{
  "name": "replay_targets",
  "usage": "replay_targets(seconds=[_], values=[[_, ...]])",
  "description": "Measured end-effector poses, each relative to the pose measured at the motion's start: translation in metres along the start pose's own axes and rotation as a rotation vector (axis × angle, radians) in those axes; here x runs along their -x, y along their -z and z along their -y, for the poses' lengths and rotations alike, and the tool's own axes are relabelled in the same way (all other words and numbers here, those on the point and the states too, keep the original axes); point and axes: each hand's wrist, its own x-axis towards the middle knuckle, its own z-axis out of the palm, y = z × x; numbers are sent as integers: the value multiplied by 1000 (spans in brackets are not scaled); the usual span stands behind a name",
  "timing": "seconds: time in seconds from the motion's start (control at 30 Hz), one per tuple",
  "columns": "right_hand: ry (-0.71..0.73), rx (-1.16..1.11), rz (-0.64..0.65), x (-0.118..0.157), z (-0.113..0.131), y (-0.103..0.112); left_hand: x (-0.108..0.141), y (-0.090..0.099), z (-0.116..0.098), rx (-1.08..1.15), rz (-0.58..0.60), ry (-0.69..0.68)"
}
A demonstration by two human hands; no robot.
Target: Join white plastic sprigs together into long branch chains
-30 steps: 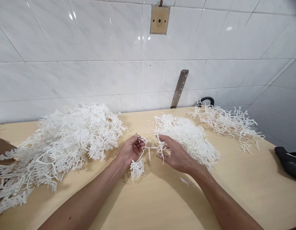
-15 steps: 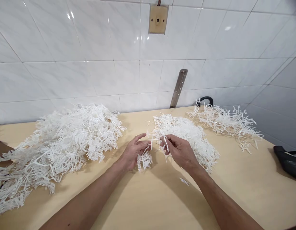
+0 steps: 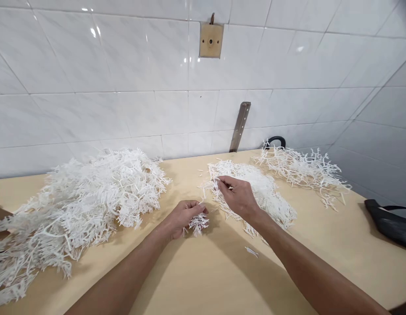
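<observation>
My left hand (image 3: 185,216) is closed on a white branched plastic sprig (image 3: 199,224), whose bushy tips hang below the fingers. A thin stem of it rises above my thumb. Up and to the right, my right hand (image 3: 238,195) pinches a thin white plastic strand (image 3: 216,183) between thumb and fingertips. Its far end is hard to make out against the pieces behind. That hand is over the near left side of a heap of short white plastic pieces (image 3: 268,190). A large pile of white branched sprigs (image 3: 107,192) spreads to the left of my left hand.
At the back right lies a loose pile of bare white branched stems (image 3: 301,168), with a black curved handle (image 3: 277,141) behind it. A black object (image 3: 390,225) sits at the right edge. A few loose slivers (image 3: 252,251) lie on the table (image 3: 196,280). A metal bracket (image 3: 240,127) stands against the tiled wall.
My right hand has moved slightly up and left, over the middle heap. My left hand has turned and closed more around the sprig, slightly lower. The camera view has shifted slightly.
</observation>
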Motion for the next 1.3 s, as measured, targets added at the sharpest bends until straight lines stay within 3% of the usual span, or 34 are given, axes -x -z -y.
replay_targets(seconds=[0.2,0.33,0.47,0.6,0.77,1.03,1.17,1.3], values=[[113,143,-42,-34,-4,-32,0,6,-8,-3,-118,-12],[31,194,96,-36,-4,-59,-7,15,-9,44,-235,-4],[-40,173,176,-25,-6,-73,-12,22,-9,122,-270,3],[-73,76,207,-16,-10,-73,-13,23,-10,205,-242,17],[-5,-81,44,-27,-5,-76,-12,23,-9,276,-142,-12],[-60,146,165,-55,-12,-85,-11,28,-7,433,-85,-88],[-78,130,162,-50,-15,-71,-14,31,-4,464,-76,-81],[-117,7,118,-27,-4,-48,-16,32,0,507,-113,-33]])
